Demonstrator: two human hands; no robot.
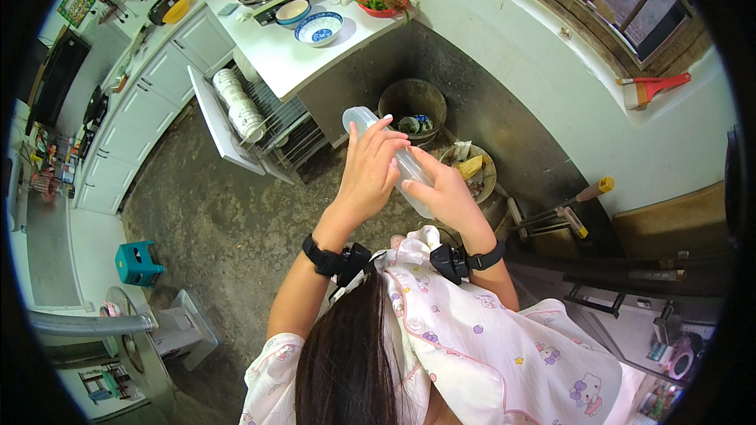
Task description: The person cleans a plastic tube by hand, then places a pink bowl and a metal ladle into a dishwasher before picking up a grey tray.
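Observation:
Both hands hold a long, translucent plastic container with rounded ends (415, 172), tilted in front of my body above the floor. My left hand (370, 168) lies over its upper left part, with the fingertips on its far side. My right hand (444, 189) grips the lower right end, thumb on top. Whether the container has a lid on cannot be told. Beyond it on the floor stand a dark bucket (438, 97) with waste inside and a smaller waste bin (489, 180) with a yellow item in it.
An open pull-out dish drawer (217, 121) with stacked white bowls (239, 109) juts out at the left. On the white counter (266, 59) are a blue-patterned bowl (319, 29) and a red basket of peppers (381, 12). A teal stool (137, 264) stands at the far left; long-handled tools (561, 203) lean at the right.

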